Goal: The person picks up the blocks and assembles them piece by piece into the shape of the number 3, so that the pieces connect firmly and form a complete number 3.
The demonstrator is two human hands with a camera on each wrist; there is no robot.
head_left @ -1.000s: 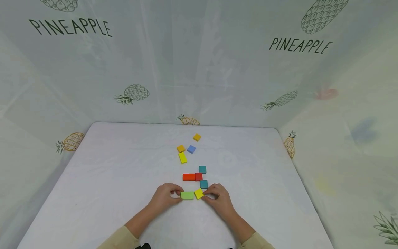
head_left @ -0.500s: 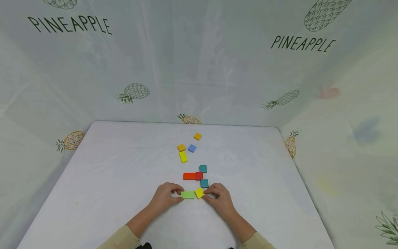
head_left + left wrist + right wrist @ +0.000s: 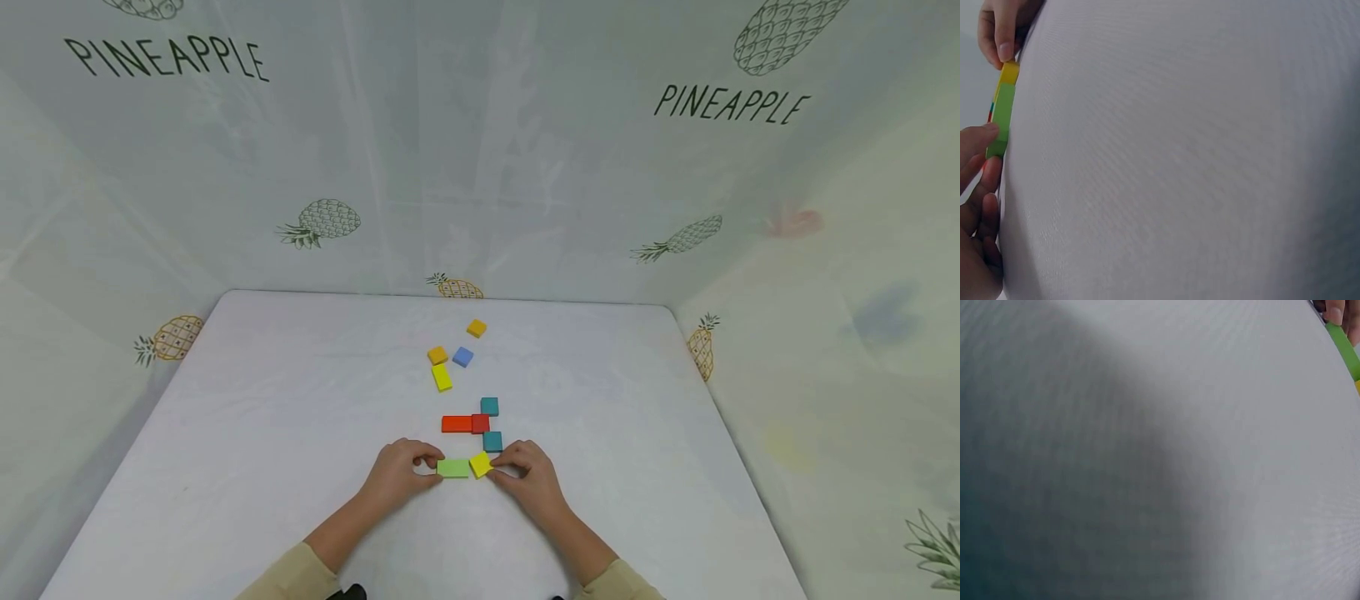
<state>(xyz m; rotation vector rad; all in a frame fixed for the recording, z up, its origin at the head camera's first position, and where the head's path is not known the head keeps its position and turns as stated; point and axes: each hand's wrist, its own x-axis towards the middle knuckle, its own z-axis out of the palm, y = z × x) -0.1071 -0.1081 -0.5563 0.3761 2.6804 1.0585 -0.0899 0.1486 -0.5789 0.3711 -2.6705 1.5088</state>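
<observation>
Between thumb and fingers, my left hand [image 3: 401,472] pinches the left end of a light green rectangular block [image 3: 453,468]. My right hand [image 3: 531,482] pinches the right corner of a yellow square block [image 3: 480,465], which sits turned at an angle against the green block's right end. In the left wrist view the green block [image 3: 1002,112] and the yellow block [image 3: 1010,73] line up end to end, low over the table. Just beyond them lies a lower teal block [image 3: 492,442], near the right fingertips. A red square block [image 3: 480,424] joins an orange-red rectangular block [image 3: 457,424] behind it.
An upper teal block [image 3: 490,407] adjoins the red one. Farther back lie a yellow rectangular block [image 3: 442,377], an orange-yellow block [image 3: 437,356], a blue block [image 3: 462,357] and another orange-yellow block [image 3: 476,328]. Pineapple-printed cloth [image 3: 480,167] surrounds the white table [image 3: 300,400].
Both hands keep their grips, and the blocks stay in the same arrangement. The head view has shifted slightly.
</observation>
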